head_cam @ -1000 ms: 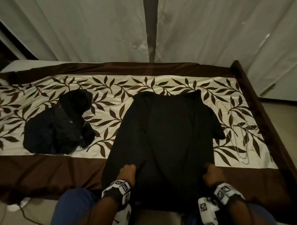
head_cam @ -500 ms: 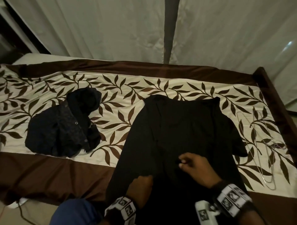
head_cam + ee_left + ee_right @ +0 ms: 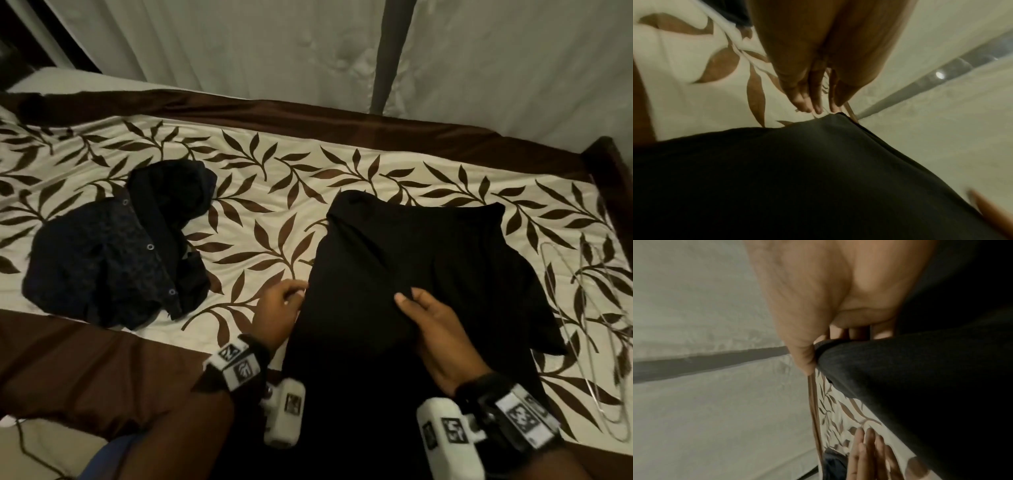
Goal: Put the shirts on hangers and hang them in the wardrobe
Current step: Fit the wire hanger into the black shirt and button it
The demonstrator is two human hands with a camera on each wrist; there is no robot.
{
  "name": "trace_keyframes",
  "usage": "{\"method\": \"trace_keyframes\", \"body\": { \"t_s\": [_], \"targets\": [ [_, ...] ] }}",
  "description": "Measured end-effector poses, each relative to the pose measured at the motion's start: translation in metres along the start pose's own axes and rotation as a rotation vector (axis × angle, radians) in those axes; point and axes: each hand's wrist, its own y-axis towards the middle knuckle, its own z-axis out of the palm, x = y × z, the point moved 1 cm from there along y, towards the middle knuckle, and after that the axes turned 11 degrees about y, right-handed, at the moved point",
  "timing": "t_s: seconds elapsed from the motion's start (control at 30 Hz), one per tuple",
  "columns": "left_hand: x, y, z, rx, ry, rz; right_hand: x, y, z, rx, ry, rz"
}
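A black shirt [image 3: 428, 246] lies spread on the leaf-patterned bedspread [image 3: 274, 192], collar away from me. My right hand [image 3: 406, 296] pinches a fold of its fabric near the middle; the right wrist view shows thumb and fingers closed on that fold [image 3: 838, 345]. My left hand [image 3: 294, 291] lies at the shirt's left edge with fingers [image 3: 813, 104] straight, touching the cloth [image 3: 797, 178] without gripping it. A second, dark navy buttoned shirt [image 3: 113, 250] sits crumpled at the left. Thin wire hangers [image 3: 582, 325] lie on the bed to the right of the black shirt.
Pale curtains [image 3: 239, 44] hang behind the bed, with a dark vertical post [image 3: 387, 51] between them. The dark wooden bed frame [image 3: 613, 178] runs along the right side. A brown band of the bedspread [image 3: 85, 359] lies near me. No wardrobe is in view.
Both hands left the shirt's hem. The right hand moved up to the middle and pinched the fabric; the left hand moved up and out to the shirt's left edge.
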Motion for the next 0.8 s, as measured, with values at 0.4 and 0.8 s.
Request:
{"method": "trace_keyframes", "body": {
  "t_s": [0.4,0.8],
  "targets": [
    [-0.018,0.09,0.039,0.119,0.342,0.017,-0.002,-0.012,-0.007,0.091,-0.208,-0.155],
    [-0.028,0.052,0.015,0.093,-0.322,-0.192,0.026,-0.034,-0.031,-0.008,0.334,-0.035]
  ]
}}
